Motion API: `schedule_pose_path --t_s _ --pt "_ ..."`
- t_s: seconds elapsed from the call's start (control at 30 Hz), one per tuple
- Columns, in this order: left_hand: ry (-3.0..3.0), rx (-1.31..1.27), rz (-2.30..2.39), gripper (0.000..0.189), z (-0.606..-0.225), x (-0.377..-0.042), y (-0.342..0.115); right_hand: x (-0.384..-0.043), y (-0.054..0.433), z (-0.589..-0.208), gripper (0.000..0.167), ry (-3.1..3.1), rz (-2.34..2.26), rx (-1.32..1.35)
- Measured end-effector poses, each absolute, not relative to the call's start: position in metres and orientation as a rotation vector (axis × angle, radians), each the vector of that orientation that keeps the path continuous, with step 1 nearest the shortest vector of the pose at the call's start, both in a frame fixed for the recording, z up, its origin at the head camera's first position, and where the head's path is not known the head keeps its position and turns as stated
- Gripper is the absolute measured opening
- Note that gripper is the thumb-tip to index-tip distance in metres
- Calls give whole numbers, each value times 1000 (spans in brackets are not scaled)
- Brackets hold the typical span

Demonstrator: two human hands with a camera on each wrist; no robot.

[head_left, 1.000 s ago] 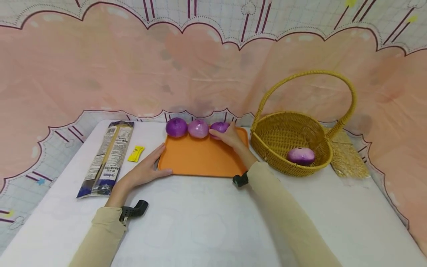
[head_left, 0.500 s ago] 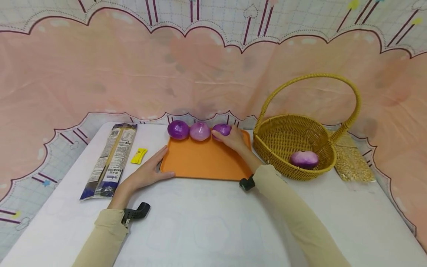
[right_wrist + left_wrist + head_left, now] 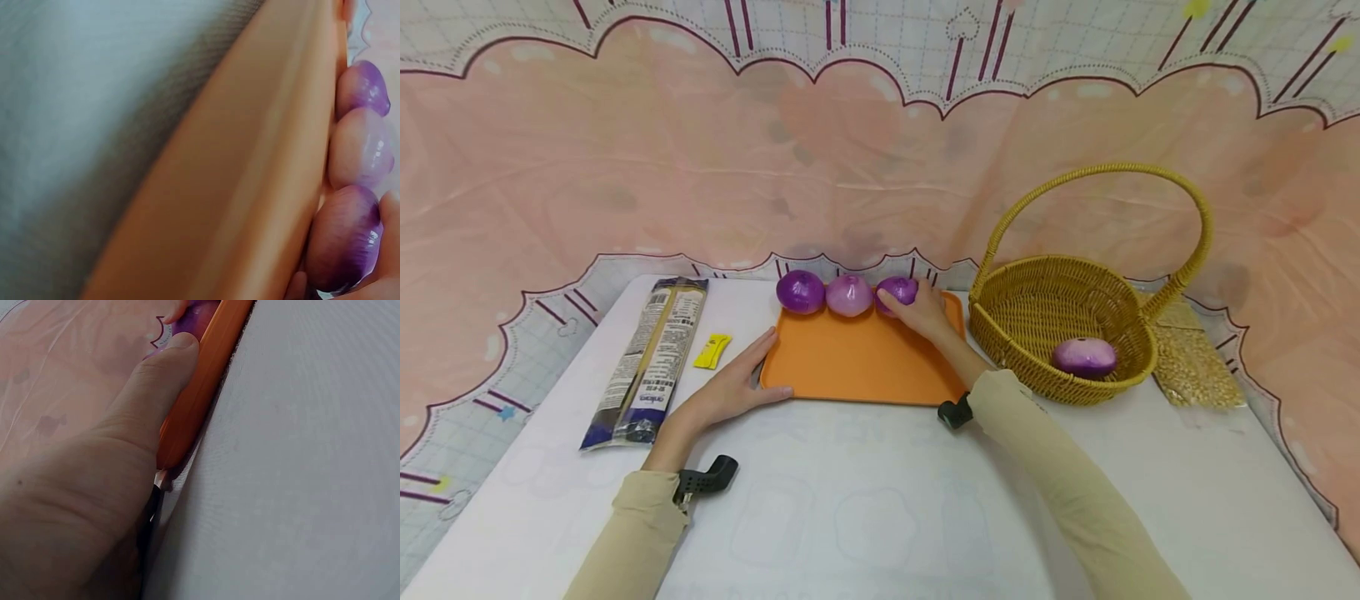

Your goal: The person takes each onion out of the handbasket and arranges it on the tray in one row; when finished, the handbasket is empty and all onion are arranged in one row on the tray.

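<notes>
Three glossy purple onions stand in a row along the far edge of an orange tray (image 3: pixel 857 358). My right hand (image 3: pixel 928 315) holds the rightmost onion (image 3: pixel 895 292), thumb at its near side. The right wrist view shows this onion (image 3: pixel 344 240) close beside the paler middle onion (image 3: pixel 361 150); the leftmost onion (image 3: pixel 801 292) sits beyond. At the tray's left end, my left hand (image 3: pixel 730 387) spreads fairly straight fingers along the side, thumb at the near-left corner. In the left wrist view that thumb (image 3: pixel 178 353) lies against the tray rim (image 3: pixel 187 419).
A wicker basket (image 3: pixel 1022 358) with a tall handle stands right of the tray, one purple onion (image 3: pixel 1084 358) inside. Behind it lies a clear bag of yellow grains (image 3: pixel 1198 367). To the left are a long pasta-like packet (image 3: pixel 647 367) and a small yellow sachet (image 3: pixel 712 351).
The whole head view has shifted slightly down and right since the first frame. Both hands keep the same places on the tray and the rightmost onion.
</notes>
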State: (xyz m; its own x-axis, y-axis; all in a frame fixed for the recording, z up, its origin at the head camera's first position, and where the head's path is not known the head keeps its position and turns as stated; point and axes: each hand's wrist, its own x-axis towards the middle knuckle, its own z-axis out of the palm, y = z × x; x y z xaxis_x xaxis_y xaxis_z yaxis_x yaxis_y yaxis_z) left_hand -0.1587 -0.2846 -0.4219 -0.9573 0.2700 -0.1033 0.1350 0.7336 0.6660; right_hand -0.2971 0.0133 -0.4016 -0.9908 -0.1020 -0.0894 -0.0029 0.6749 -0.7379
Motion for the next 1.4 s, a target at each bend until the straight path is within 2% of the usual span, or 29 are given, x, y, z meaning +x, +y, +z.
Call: schedule_pose_path --t_s 0.5,1.07,1.27,1.4 --pt "2748 322 1036 104 -420 -158 -284 -296 12 -400 85 2777 -1195 -107" --pt "2754 323 1045 103 -418 -157 -283 -291 17 -395 98 2780 -1150 -142" --pt "2752 319 1050 102 -420 -157 -284 -284 25 -385 96 2823 -1189 -133" --pt "2753 312 1043 103 -421 -158 -284 -272 34 -374 88 2817 -1294 -197"
